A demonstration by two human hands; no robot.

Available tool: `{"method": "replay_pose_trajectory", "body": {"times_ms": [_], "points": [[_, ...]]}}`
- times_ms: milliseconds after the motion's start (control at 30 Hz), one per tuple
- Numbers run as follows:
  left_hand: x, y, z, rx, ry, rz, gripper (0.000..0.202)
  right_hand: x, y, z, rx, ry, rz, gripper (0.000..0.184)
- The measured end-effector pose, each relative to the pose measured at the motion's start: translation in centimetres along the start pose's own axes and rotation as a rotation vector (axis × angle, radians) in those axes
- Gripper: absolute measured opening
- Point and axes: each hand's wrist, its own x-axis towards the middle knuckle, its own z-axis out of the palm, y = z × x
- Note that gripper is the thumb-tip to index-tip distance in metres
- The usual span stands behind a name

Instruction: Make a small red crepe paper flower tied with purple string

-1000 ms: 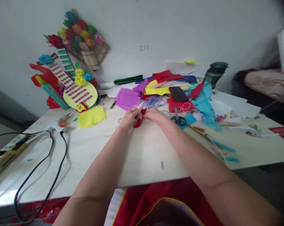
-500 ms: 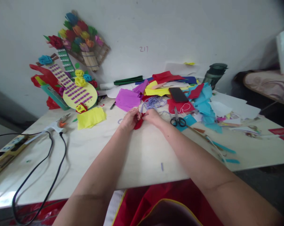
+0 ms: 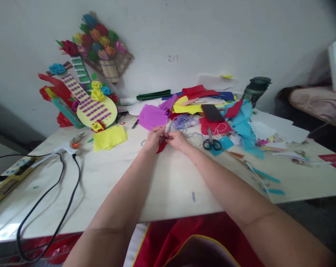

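Note:
Both hands meet over the middle of the table, close together. My left hand (image 3: 155, 138) is closed on a small piece of red crepe paper (image 3: 161, 147), whose lower end sticks out below the fingers. From the other side my right hand (image 3: 178, 141) pinches at the top of the same piece. The fingertips hide most of it. Just behind the hands lies a loose tangle of lilac yarn (image 3: 185, 121), with strands running toward the fingers. Black-handled scissors (image 3: 211, 143) rest to the right of my right hand.
A purple crepe sheet (image 3: 152, 116), a phone (image 3: 212, 112) and piled coloured paper lie behind. On the left are a yellow sheet (image 3: 110, 138), a glue gun (image 3: 69, 145) with a looping black cord, and a flower-decorated paper guitar (image 3: 97, 111). A bottle (image 3: 256, 91) stands back right.
The fingers have shifted slightly around the red crepe paper, and its lower end now points more to the left. The whole view has moved a little; the other things lie as before.

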Motion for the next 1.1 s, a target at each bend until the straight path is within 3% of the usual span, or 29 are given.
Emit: {"method": "replay_pose_trajectory", "body": {"times_ms": [133,267,533,700,833,967,1100], "points": [[-0.2,0.0,0.2,0.028,0.025,0.004,0.018,0.0,0.1,-0.1,-0.023,-0.01,0.024,0.009],[-0.3,0.0,0.2,0.076,0.043,0.019,0.022,0.1,0.6,0.5,0.114,-0.017,-0.016,0.008],[-0.5,0.3,0.2,0.115,-0.002,0.038,0.03,0.2,1.2,1.1,0.193,0.0,-0.042,0.006],[-0.1,0.8,-0.1,0.043,0.107,0.071,0.041,0.0,0.9,0.8,0.146,0.04,-0.064,0.01],[0.1,1.3,-1.1,0.03,0.187,-0.005,0.043,0.0,0.3,-0.4,0.306,0.058,-0.108,0.012],[-0.4,1.5,-1.5,0.057,-0.023,-0.303,0.038,-0.4,-0.6,-1.7,0.405,0.034,-0.174,0.014],[-1.1,1.7,-1.0,0.008,-0.158,-0.36,0.023,-0.6,-0.9,-2.1,0.415,0.003,-0.169,0.018]]}}
